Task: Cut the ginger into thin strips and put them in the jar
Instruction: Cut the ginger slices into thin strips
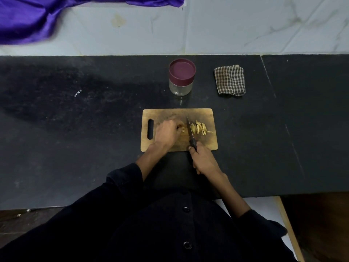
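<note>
A wooden cutting board (205, 114) with a handle slot lies on the black counter. My left hand (167, 132) curls over a small piece of ginger (182, 129), mostly hidden under the fingers. My right hand (204, 160) grips the black handle of a knife (190, 129), its blade down on the board just right of the ginger piece. A pile of pale ginger strips (199, 128) lies right of the blade. Behind the board stands a glass jar (181, 87) with its maroon lid (182, 71) on.
A folded checkered cloth (230, 80) lies right of the jar. Purple fabric (34, 17) hangs over the tiled wall at the upper left. The black counter (75, 129) stretches wide on both sides, with its front edge near my body.
</note>
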`<control>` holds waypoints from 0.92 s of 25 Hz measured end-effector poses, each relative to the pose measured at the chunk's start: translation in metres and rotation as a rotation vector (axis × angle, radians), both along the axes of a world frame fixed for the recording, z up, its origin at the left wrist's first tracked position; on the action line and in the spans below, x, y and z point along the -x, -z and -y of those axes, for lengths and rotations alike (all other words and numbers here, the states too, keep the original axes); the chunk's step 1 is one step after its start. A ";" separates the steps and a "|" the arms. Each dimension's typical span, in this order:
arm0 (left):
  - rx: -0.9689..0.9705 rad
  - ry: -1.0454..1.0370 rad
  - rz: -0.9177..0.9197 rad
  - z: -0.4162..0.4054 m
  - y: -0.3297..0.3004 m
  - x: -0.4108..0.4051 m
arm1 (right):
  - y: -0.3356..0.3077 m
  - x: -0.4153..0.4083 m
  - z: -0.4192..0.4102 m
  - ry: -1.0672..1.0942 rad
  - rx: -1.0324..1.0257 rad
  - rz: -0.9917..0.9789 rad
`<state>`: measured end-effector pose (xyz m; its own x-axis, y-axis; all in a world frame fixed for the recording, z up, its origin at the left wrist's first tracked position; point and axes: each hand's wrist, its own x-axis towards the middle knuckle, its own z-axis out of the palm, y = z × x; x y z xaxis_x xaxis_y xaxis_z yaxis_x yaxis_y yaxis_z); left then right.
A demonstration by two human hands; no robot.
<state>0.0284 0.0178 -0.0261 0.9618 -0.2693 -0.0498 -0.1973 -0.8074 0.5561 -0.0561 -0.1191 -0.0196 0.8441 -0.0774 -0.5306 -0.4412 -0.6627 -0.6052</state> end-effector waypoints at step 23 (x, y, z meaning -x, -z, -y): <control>0.003 -0.090 -0.011 0.003 0.006 0.006 | -0.012 -0.019 0.003 -0.117 0.149 0.000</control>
